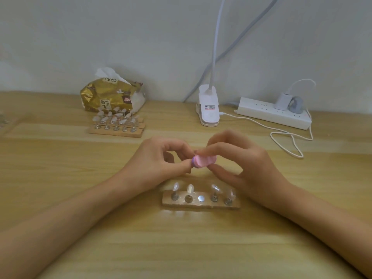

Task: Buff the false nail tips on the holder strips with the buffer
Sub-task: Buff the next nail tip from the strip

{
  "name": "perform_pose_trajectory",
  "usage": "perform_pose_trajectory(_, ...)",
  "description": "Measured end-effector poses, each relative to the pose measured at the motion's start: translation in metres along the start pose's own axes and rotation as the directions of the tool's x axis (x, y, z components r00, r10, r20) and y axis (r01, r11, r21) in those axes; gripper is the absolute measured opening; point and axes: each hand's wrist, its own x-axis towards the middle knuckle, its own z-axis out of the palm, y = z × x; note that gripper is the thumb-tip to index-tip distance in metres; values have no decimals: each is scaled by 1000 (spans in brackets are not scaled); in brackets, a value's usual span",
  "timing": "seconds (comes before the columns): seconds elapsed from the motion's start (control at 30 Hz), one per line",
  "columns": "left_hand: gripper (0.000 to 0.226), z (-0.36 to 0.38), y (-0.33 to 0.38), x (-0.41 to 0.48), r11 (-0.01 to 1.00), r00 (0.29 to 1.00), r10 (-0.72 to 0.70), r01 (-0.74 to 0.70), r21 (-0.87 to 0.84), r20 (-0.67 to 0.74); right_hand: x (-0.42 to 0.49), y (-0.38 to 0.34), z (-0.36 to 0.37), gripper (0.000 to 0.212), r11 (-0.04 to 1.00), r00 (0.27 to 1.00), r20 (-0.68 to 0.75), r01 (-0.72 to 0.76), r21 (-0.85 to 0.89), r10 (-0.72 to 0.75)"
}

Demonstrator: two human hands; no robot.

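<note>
Tissue pack (110, 95), gold, back left by the wall, white tissue sticking out the top. Far holder strips (116, 126) sit just in front of it, touching each other and loaded with clear nail tips on metal stands. Near holder strip (201, 204) is just below the hands: four nail tips (190, 189) upright on stands, plus one bare metal disc (200, 198) in the middle slot. Writing: the pack has Chinese characters, "原木" readable on the front; the clip lamp (208, 109) has a label with print too small to read. Buffer (203, 161), pink with a purple end, is held in the air above the near strip. Right hand (241, 160) pinches it, thumb under and fingers over. Left hand (161, 158) has thumb and forefinger closed at the purple end; can't tell whether they grip the buffer itself or a small piece against it. Power strip (273, 113) is back right with a charger (281, 100) plugged in, and a white cable (289, 137) loops on the table (60, 178) right of the right hand. Bare wood shows between the forearms in front of the near strip and left of the left hand.
</note>
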Motion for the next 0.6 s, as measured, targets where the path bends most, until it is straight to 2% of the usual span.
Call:
perform_pose_trajectory(0.1, 8, 0, 0, -1, 1000, 1000, -1, 1, 1, 8, 1, 7, -5, 21, 992, 991, -32, -128, -3, 128)
perform_pose_trajectory(0.17, 9, 0, 1, -1, 1000, 1000, -4, 4, -9, 18, 2, 5, -7, 21, 995, 992, -83, -98, 14, 99)
perform_pose_trajectory(0.27, 8, 0, 0, -1, 1000, 1000, -11, 11, -4, 4, 0, -2, 1, 17, 1000, 1000, -10, -5, 21, 5)
perform_pose_trajectory(0.37, 8, 0, 1, -1, 1000, 1000, 5, -5, -11, 23, 2, 5, -6, 17, 989, 988, -59, -142, 38, 144)
perform_pose_trajectory(0.43, 10, -1, 2, -1, 1000, 999, 10, -10, -21, 33, 2, 2, -7, 15, 992, 990, -85, -105, 69, 111)
perform_pose_trajectory(0.5, 10, -2, 1, -1, 1000, 999, 13, -12, -27, 38, 2, -3, -1, 13, 997, 999, -42, -19, 81, 23)
perform_pose_trajectory(0.6, 11, -2, 0, -1, 998, 999, 21, -18, -60, 49, 3, -1, -3, 9, 987, 994, -30, -105, 122, 109)
